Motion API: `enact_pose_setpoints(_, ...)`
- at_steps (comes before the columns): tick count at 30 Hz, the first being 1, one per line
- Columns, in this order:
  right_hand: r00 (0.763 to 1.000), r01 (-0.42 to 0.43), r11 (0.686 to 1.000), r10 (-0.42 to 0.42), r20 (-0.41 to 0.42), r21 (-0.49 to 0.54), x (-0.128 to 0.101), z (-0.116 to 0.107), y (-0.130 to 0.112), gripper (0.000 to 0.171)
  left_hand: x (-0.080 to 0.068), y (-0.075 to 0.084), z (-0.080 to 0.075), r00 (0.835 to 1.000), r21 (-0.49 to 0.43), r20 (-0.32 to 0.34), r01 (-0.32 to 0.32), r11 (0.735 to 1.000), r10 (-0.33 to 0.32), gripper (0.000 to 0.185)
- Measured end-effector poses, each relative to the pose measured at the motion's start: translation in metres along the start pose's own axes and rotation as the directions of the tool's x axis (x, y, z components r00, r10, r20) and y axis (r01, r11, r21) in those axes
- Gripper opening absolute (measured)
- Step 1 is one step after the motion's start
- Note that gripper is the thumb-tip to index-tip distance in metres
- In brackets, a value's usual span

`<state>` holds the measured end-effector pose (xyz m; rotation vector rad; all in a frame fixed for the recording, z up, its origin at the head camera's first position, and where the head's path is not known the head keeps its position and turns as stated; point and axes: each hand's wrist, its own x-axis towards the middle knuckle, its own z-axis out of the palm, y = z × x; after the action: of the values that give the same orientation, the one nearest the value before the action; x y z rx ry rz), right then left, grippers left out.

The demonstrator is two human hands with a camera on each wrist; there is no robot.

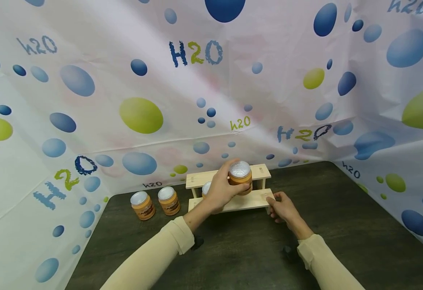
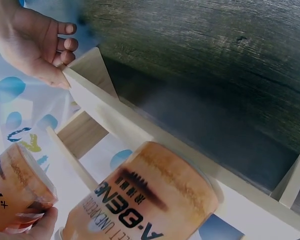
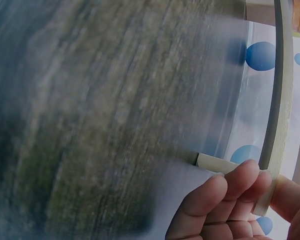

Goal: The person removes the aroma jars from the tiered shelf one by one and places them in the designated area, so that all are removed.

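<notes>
My left hand (image 1: 222, 190) grips an orange jar with a silver lid (image 1: 240, 175) just above the lower step of a small two-step wooden shelf (image 1: 258, 172). In the left wrist view the held jar (image 2: 17, 187) sits at the lower left, with a fingertip under it. A second jar (image 1: 206, 187) stands on the lower step behind my left hand and fills the left wrist view (image 2: 150, 200). My right hand (image 1: 281, 206) pinches the right end of the lower step (image 3: 271, 150), fingers (image 3: 230, 195) on one side and thumb on the other.
Two more orange jars (image 1: 143, 205) (image 1: 169, 200) stand on the dark wooden table (image 1: 341, 225) left of the shelf. A bubble-patterned sheet (image 1: 142, 117) hangs as a backdrop around the table on three sides.
</notes>
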<state>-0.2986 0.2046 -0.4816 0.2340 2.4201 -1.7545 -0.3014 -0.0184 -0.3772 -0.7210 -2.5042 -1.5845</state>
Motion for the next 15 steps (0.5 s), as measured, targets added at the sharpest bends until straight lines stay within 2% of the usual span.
enact_pose_setpoints(6,1.000,0.001,1.000,-0.001,0.002,-0.002,0.000,0.000,0.000,0.035,-0.001,0.002,-0.008,1.000,0.040,-0.013,0.004,0.999,-0.004,0.077)
enact_pose_setpoints(15,1.000,0.006,1.000,-0.006,-0.002,0.000,0.000,-0.001,0.001,0.034,-0.002,0.004,-0.022,0.999,0.040,-0.040,0.009,0.999,-0.008,0.076)
